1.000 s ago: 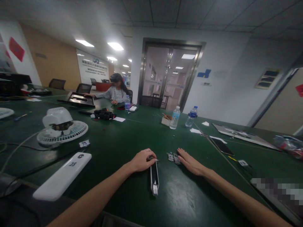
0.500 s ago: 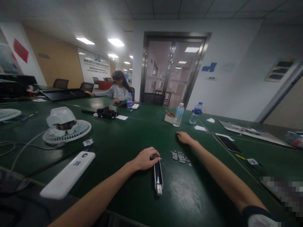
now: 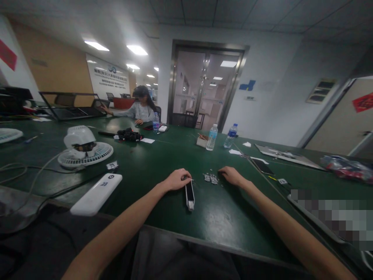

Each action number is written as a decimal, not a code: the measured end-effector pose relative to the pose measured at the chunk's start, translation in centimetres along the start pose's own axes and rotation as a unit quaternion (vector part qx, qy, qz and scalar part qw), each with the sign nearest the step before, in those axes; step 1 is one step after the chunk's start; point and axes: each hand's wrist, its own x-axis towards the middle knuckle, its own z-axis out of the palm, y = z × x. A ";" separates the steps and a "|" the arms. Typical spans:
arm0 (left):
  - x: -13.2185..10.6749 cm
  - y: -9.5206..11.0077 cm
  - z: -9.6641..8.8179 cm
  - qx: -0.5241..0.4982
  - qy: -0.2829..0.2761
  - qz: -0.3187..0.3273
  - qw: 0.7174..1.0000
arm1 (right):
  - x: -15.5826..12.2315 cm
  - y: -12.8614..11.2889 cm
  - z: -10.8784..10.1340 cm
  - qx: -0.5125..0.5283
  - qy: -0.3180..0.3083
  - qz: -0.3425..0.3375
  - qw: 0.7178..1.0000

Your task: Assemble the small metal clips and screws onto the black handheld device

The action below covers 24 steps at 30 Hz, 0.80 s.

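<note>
My left hand [image 3: 175, 179] rests on the green table [image 3: 163, 163] with its fingers curled over the far end of a narrow black and white device [image 3: 189, 195] that lies pointing towards me. My right hand [image 3: 231, 175] lies palm down on the table, fingers together, just right of a small cluster of metal parts [image 3: 211, 178] and touching or nearly touching them. Whether it holds anything I cannot make out.
A white oblong case [image 3: 96, 193] and a dismantled white fan [image 3: 84, 148] with its cable lie to the left. Two water bottles [image 3: 212, 137] and a small box stand farther back. A phone [image 3: 262, 166] and flat panels lie right. Another person [image 3: 139, 109] sits at the far end.
My right hand had reached farther out over the table and has come back beside the metal parts. The view has tipped down, so the table's near edge and my lap now show.
</note>
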 end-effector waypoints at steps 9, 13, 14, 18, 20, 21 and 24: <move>0.1 -0.4 0.0 0.009 0.001 0.003 1.000 | -3.6 -3.0 -1.5 0.031 -0.018 0.005 0.999; 0.0 -0.5 -0.8 0.029 -0.012 -0.010 0.999 | -3.8 -2.9 -2.0 0.077 -0.046 0.040 0.995; 0.0 -0.6 -1.0 0.032 -0.014 -0.015 0.999 | -3.8 -2.6 -2.0 0.071 -0.046 0.045 0.995; 0.0 -1.1 -1.6 0.034 -0.030 -0.027 0.999 | -3.8 -1.5 -1.5 0.023 -0.042 0.060 0.997; 0.0 -1.3 -1.8 0.041 -0.035 -0.027 0.998 | -3.8 -1.0 -1.3 0.021 -0.051 0.074 0.996; 0.0 -1.3 -1.9 0.046 -0.036 -0.028 0.998 | -3.8 -0.9 -1.1 0.025 -0.056 0.081 0.995; -0.2 -1.3 -2.0 0.055 -0.037 -0.034 0.997 | -3.8 -0.7 -0.9 0.030 -0.057 0.086 0.994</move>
